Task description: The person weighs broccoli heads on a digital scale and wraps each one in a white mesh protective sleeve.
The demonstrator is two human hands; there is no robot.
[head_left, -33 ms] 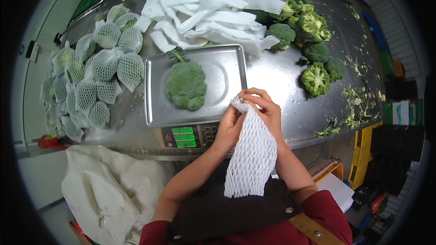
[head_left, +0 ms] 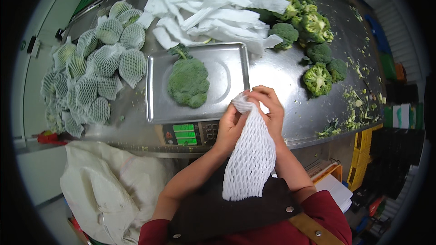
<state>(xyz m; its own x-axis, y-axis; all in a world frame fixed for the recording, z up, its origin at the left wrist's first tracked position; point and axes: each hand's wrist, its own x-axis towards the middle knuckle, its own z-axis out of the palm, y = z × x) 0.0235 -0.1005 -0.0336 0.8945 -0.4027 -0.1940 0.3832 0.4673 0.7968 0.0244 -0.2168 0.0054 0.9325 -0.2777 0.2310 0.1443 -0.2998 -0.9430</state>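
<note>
A white foam net sleeve (head_left: pixel 250 159) hangs from both my hands, its lower end spread over my dark apron. My left hand (head_left: pixel 230 128) grips its gathered top from the left. Opposite it, my right hand (head_left: pixel 270 108) pinches the same end with bent fingers; some fingertips are hidden behind the foam. Beyond my hands, one broccoli head (head_left: pixel 188 83) lies in the steel tray (head_left: pixel 227 113) of a weighing scale (head_left: pixel 185 134) with a lit green display. The tray's near right corner is close to my fingers.
Netted broccoli heads (head_left: pixel 106 61) are piled at the left. Flat white foam sleeves (head_left: pixel 213 13) lie heaped behind the tray, with bare broccoli heads (head_left: pixel 318 79) at the back right. Trimmings (head_left: pixel 359 104) litter the right side of the steel table. A pale sack (head_left: pixel 100 186) stands at lower left.
The gathered top of the sleeve is slightly wider and looser between my fingers. My right hand's fingers have shifted a little; the whole view has moved slightly.
</note>
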